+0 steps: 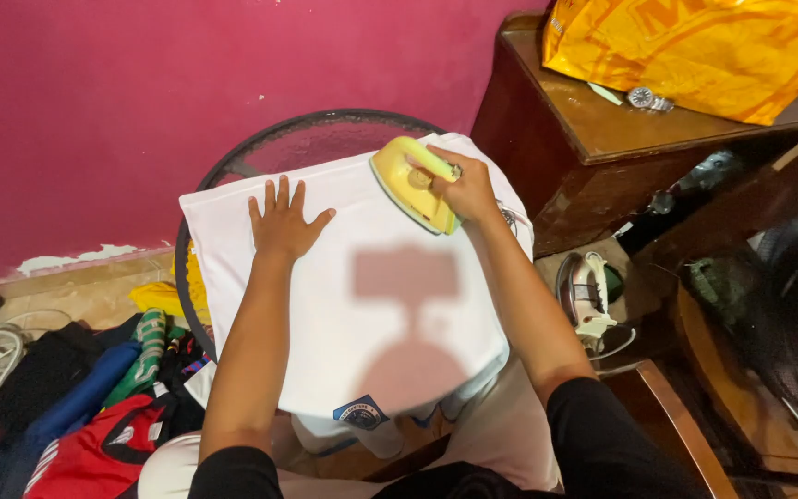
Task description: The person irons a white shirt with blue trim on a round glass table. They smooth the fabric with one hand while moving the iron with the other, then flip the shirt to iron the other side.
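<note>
A white shirt (362, 277) lies spread flat over a round black-rimmed table (233, 162). My left hand (284, 222) rests flat on the shirt's upper left part, fingers apart. My right hand (464, 189) grips the handle of a yellow clothes iron (408, 185), which sits tilted on the shirt's far right corner. A small blue badge (359, 411) shows on the shirt's near edge.
A dark wooden cabinet (593, 129) stands at right with an orange plastic bag (695, 51) and a wristwatch (646, 97) on top. A second iron (584, 291) lies below it. Coloured clothes (94, 407) are heaped on the floor at left. A magenta wall (140, 92) is behind.
</note>
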